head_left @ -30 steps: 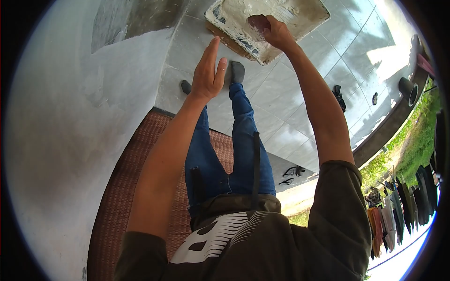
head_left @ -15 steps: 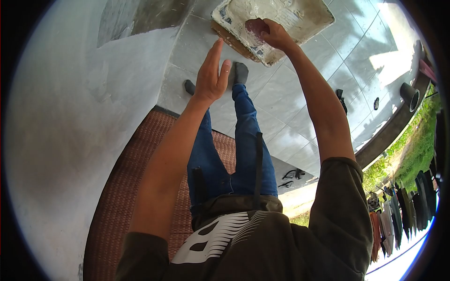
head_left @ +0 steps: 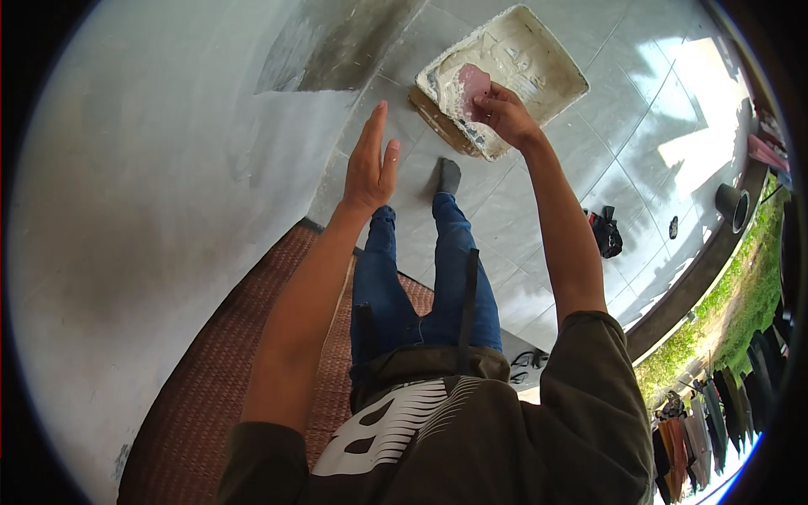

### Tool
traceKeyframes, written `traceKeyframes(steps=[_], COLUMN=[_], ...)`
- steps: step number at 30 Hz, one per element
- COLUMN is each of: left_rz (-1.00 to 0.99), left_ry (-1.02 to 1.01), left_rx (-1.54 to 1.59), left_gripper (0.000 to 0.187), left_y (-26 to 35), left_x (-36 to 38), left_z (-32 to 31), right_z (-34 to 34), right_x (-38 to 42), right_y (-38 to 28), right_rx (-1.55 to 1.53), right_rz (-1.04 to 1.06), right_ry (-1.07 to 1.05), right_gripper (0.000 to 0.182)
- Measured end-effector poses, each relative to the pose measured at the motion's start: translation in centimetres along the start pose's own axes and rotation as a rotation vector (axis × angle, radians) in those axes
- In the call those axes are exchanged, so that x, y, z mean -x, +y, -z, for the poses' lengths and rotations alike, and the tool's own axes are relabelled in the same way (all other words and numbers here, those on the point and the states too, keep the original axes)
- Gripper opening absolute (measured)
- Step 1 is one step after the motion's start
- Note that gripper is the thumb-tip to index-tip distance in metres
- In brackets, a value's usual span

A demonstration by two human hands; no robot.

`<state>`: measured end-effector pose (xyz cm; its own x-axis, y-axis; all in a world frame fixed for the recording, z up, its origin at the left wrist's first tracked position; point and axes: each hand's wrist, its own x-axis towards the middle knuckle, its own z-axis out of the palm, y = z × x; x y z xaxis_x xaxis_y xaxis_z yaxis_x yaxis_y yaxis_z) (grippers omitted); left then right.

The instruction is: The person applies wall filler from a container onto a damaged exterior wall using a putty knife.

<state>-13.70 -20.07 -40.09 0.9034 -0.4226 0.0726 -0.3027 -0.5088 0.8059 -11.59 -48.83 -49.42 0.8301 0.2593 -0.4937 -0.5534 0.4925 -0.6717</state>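
My right hand (head_left: pixel 510 118) grips a flat pinkish putty scraper (head_left: pixel 475 82) between thumb and fingers. White paste coats the scraper's far left edge. Just beneath it is a rectangular tub (head_left: pixel 566 77), smeared with creamy white putty (head_left: pixel 522 52) inside. Whether the scraper touches the tub cannot be made out. My left hand (head_left: pixel 367 171) is held out with nothing in it, fingers straight and together, thumb apart. It hovers left of the tub, near the wall.
A pale wall (head_left: pixel 168 194) with a darker grey patch (head_left: pixel 324 46) rises on the left. Under the tub lies a brown slab (head_left: pixel 442 124). A woven red-brown mat (head_left: pixel 252 311) covers floor behind me. Right are a black item (head_left: pixel 606 231), a dark pot (head_left: pixel 732 206) and hanging clothes (head_left: pixel 715 421).
My right hand has lifted the scraper from the putty toward the tub's left side, showing more of its face. The view has shifted, and my left hand stays outstretched.
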Motion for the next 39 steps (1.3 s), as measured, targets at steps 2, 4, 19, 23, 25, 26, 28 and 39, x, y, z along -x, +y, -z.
traceKeyframes(steps=[2, 4, 19, 23, 25, 26, 28, 39], left_rz=[-0.036, -0.115, -0.555, -0.631, -0.671, -0.690, -0.744, -0.831], left_ry=[0.041, 0.079, 0.326, 0.357, 0.376, 0.372, 0.380, 0.399], left_rx=[-0.038, -0.043, -0.239, -0.277, -0.329, -0.333, -0.382, -0.519], left_gripper=[0.058, 0.058, 0.059, 0.059, 0.059, 0.059, 0.059, 0.060], left_y=[1.6, 3.5, 14.4, 16.0, 16.3, 16.8, 17.3, 18.6], left_x=[-0.8, -1.3, -5.1, -4.2, -4.0, -4.1, -3.9, -6.4], left_z=[2.8, 5.8, 26.1, 31.4, 33.5, 34.7, 36.6, 39.6], right_z=[-4.2, -7.9, -27.9, -31.9, -33.7, -34.6, -36.4, -40.3], right_x=[1.7, 3.0, 7.9, 9.5, 10.1, 10.3, 10.8, 9.4], right_y=[-2.1, -4.0, -12.2, -12.0, -11.3, -11.4, -11.2, -15.8], right_rx=[-0.070, -0.138, -0.185, -0.180, -0.213, -0.218, -0.265, -0.279], right_rz=[0.073, 0.124, 0.487, 0.560, 0.595, 0.614, 0.646, 0.706], right_ry=[0.013, -0.039, -0.219, -0.222, -0.183, -0.184, -0.137, -0.222], right_gripper=[0.039, 0.042, 0.035, 0.036, 0.034, 0.034, 0.029, 0.018])
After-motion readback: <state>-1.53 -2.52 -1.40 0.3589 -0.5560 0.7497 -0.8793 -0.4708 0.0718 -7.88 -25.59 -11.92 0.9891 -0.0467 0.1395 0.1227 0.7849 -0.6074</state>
